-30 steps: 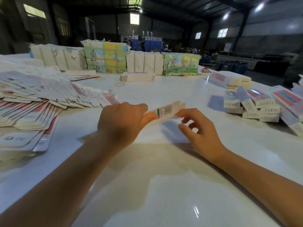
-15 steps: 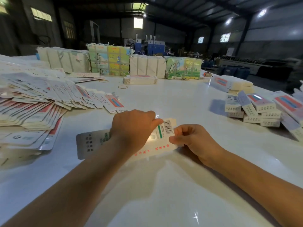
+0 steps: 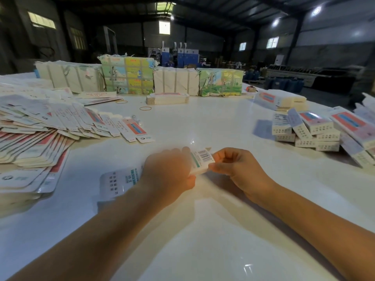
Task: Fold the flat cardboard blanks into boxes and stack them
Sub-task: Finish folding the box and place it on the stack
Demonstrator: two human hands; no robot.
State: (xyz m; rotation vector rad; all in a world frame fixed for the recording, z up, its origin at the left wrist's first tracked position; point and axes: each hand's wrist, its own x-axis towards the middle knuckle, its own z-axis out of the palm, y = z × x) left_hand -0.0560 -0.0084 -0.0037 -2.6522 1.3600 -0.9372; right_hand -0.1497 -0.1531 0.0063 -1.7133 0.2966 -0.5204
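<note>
Warehouse interior, dim; white table (image 3: 203, 122) glossy. Left hand (image 3: 168, 171) grips carton blank (image 3: 199, 162) mid-table, near edge; right hand (image 3: 237, 167) pinches its barcode end. Step: forming box, end flap. Next: tuck flap squarely, w/ firm hold. Flat blanks (image 3: 40, 128) fanned left; finished boxes (image 3: 316, 130) stacked right; wrapped bundles (image 3: 142, 78) far side.

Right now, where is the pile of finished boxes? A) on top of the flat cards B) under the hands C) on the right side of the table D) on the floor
C: the folded boxes sit stacked at the right of the white table, across from the flat blanks fanned out on the left.
</note>
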